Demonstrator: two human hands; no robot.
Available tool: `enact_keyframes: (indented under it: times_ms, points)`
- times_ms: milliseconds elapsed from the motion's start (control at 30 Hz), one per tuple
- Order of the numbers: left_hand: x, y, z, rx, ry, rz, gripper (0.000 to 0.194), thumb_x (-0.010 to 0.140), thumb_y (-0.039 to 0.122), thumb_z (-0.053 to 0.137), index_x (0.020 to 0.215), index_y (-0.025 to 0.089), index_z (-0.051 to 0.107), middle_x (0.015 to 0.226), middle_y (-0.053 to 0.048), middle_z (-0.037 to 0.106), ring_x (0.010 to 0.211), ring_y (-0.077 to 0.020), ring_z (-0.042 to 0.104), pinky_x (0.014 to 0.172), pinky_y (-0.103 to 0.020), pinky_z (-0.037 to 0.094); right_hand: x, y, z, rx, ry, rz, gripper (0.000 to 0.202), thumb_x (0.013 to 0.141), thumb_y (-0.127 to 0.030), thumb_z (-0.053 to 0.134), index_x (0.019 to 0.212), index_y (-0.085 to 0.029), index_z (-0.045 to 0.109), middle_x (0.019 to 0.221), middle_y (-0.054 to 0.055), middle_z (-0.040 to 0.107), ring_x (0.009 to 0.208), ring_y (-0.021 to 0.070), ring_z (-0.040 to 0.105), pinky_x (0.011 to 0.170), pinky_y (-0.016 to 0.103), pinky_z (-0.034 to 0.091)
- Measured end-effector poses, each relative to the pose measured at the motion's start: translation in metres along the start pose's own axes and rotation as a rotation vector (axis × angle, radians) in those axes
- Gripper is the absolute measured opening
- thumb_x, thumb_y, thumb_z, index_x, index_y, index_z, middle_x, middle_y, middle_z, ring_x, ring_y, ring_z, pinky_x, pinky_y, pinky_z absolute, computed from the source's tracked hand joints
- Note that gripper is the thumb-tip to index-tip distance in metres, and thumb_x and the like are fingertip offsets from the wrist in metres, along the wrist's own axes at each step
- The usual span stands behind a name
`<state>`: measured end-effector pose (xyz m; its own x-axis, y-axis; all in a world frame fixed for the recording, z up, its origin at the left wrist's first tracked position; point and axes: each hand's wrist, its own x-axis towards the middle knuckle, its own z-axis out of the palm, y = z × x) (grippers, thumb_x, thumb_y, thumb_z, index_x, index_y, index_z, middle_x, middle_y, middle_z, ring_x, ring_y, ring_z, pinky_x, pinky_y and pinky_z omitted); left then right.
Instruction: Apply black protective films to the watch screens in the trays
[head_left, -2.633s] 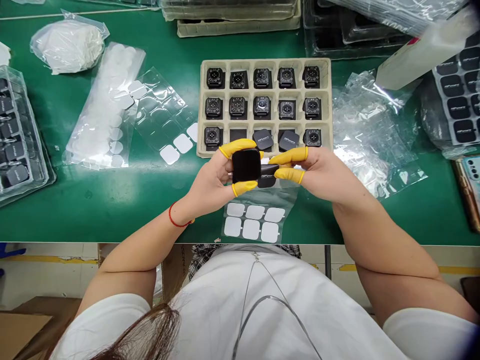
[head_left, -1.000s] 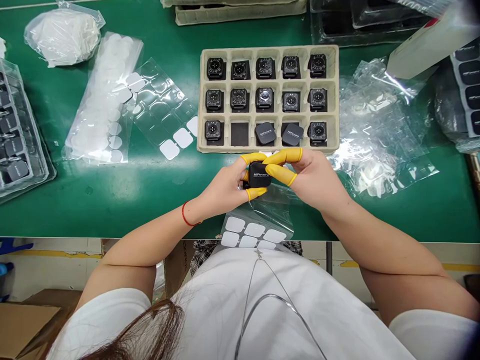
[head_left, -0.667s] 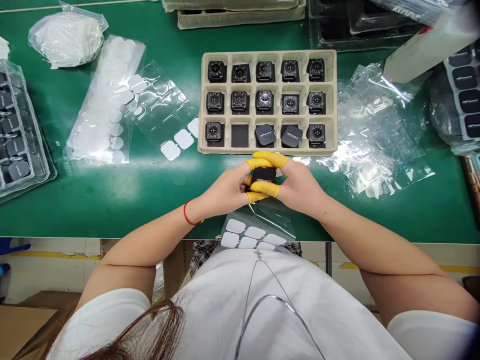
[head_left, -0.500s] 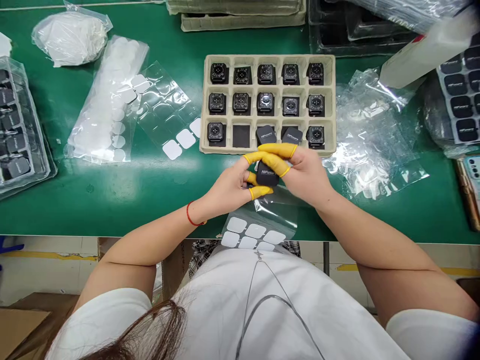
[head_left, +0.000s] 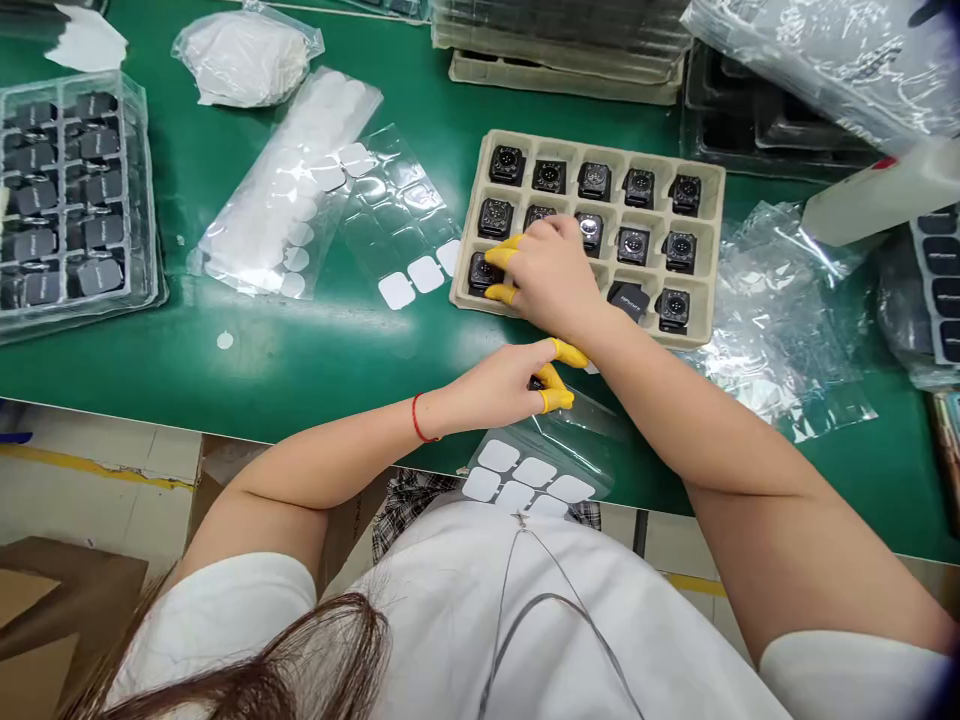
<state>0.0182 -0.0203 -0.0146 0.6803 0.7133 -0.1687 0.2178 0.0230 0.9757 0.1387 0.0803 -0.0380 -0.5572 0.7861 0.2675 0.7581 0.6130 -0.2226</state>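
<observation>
A beige tray point(head_left: 716, 260) holds black watch bodies in its cells, and a black square piece with white lettering point(head_left: 628, 300) lies in the front row. My right hand point(head_left: 551, 265), with yellow finger covers, is over the tray's front left cells. Its fingertips are bent beside the front left watch point(head_left: 480, 272); whatever they grip is hidden under the hand. Below it, in front of the tray, my left hand point(head_left: 502, 385) has its yellow-covered fingers closed round a small dark piece point(head_left: 535, 383), mostly hidden. A clear sheet with white rounded squares point(head_left: 499, 456) hangs at the table edge.
At the left are a clear tray of black pieces point(head_left: 154, 250), a bag of white discs point(head_left: 262, 225) and a white bundle point(head_left: 244, 60). Stacked trays point(head_left: 562, 80) stand behind. Crumpled clear film point(head_left: 787, 330) and a white bottle point(head_left: 862, 200) lie to the right.
My right hand has left my left hand and moved up and left over the tray. The lettered black piece no longer shows between my hands. The view has shifted and tilted.
</observation>
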Motion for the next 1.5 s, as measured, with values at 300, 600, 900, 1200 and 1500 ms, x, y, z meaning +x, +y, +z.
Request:
enact_keyframes:
  times_ms: [300,600,900,1200,1500]
  points:
    - [0.001,-0.002,-0.001,0.054,0.013,0.053,0.023,0.083,0.013,0.06,0.105,0.012,0.066,0.104,-0.008,0.074,0.095,-0.0171,0.069,0.081,-0.027,0.053,0.022,-0.017,0.006,0.106,0.012,-0.141,0.028,0.092,-0.026,0.046,0.077,-0.022,0.069,0.06,0.002,0.052,0.095,0.0249,0.059,0.11,0.069,0.022]
    - [0.008,-0.006,-0.005,-0.181,0.101,-0.112,0.031,0.084,0.015,0.058,0.115,0.012,0.054,0.08,-0.004,0.07,0.079,-0.0152,0.067,0.069,-0.027,0.051,-0.009,0.002,-0.033,0.197,0.075,0.201,0.032,0.091,-0.015,0.039,0.11,-0.016,0.065,0.092,0.009,0.067,0.095,0.0259,0.061,0.095,0.048,0.043]
    - [0.014,-0.021,0.006,-0.265,0.191,0.054,0.072,0.078,0.028,0.074,0.137,0.024,0.034,0.123,-0.008,0.055,0.114,-0.0248,0.057,0.092,-0.039,0.052,-0.086,-0.021,-0.058,0.266,0.016,0.182,0.018,0.09,-0.022,0.054,0.095,-0.02,0.07,0.098,0.007,0.07,0.089,0.0232,0.058,0.083,0.042,0.043]
    - [0.01,-0.012,0.004,-0.249,0.098,-0.018,0.05,0.078,0.027,0.072,0.121,0.024,0.045,0.109,-0.005,0.055,0.086,-0.015,0.059,0.076,-0.03,0.054,-0.147,0.049,-0.093,0.147,0.521,0.4,0.007,0.088,-0.03,0.063,0.09,-0.027,0.069,0.086,0.007,0.071,0.078,0.022,0.064,0.076,0.044,0.05]
    - [0.002,0.002,-0.005,-0.218,0.015,-0.043,0.048,0.082,0.023,0.068,0.123,0.026,0.042,0.099,-0.003,0.055,0.083,-0.0156,0.061,0.067,-0.028,0.054,-0.186,0.089,-0.083,-0.211,0.348,0.402,0.032,0.093,-0.029,0.05,0.122,-0.025,0.064,0.1,0.018,0.068,0.1,0.0347,0.062,0.078,0.05,0.047]
